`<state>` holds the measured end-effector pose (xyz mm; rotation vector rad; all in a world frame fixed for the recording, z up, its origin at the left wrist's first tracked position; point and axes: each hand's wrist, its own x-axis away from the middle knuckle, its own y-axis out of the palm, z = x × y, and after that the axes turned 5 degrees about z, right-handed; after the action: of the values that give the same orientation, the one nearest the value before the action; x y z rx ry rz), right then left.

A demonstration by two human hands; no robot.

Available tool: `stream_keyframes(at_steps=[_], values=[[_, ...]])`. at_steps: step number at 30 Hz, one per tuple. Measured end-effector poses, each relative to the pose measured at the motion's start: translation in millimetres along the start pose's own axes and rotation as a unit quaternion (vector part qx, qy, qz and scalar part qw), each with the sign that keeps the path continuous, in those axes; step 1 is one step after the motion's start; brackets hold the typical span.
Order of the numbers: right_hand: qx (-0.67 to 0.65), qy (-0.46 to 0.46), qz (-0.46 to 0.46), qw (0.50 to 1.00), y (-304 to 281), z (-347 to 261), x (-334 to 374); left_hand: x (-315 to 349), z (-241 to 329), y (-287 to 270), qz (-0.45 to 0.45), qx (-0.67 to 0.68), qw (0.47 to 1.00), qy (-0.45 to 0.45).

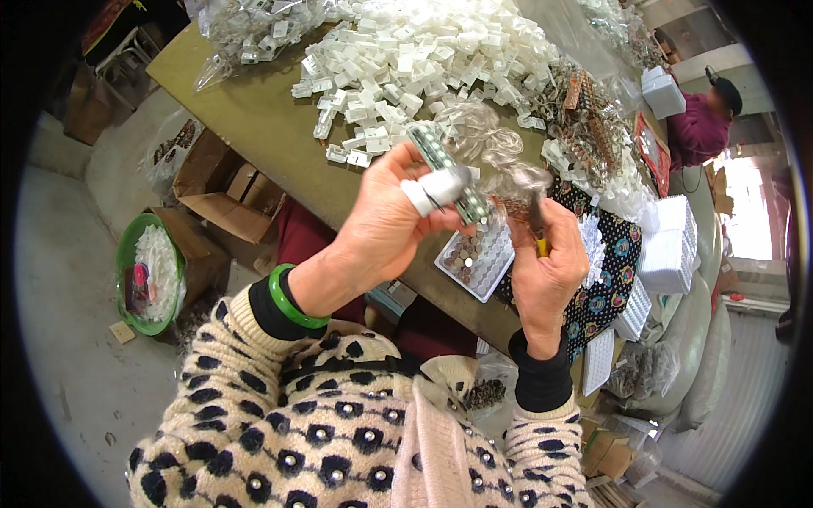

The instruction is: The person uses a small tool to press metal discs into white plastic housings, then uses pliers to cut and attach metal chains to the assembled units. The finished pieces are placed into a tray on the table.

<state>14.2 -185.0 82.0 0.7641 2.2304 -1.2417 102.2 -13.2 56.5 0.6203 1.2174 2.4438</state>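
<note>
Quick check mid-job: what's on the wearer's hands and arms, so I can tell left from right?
Left hand: white wrap on one digit, seemingly the thumb; green bangle at a black cuff; cream knit sleeve with dark spots. Right hand: matching cuff and spotted sleeve, no bangle visible. No gloves.

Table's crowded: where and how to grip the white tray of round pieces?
Probably the white tray's near-left rim, coming from your left: that edge looks uncovered, while your right hand shows by the right corner. Keep level; round pieces sit inside.
</note>
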Motion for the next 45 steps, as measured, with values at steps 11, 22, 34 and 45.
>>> stream_keyframes(at_steps=[11, 22, 34, 45], values=[[0.007, -0.015, 0.027, 1.0, -13, -1, 3, -6, -2, -17, -0.035, 0.104, 0.994, -0.01], [0.058, 0.05, 0.085, 0.993, -40, 32, 7, -2, 0, -22, -0.028, 0.046, 0.998, -0.024], [0.087, 0.238, 0.042, 0.967, -97, 105, 28, -1, 2, 0, -0.062, -0.198, 0.974, 0.087], [-0.103, 0.021, -0.076, 0.992, -58, 10, -7, -19, -9, 23, -0.098, -0.412, 0.896, 0.134]])
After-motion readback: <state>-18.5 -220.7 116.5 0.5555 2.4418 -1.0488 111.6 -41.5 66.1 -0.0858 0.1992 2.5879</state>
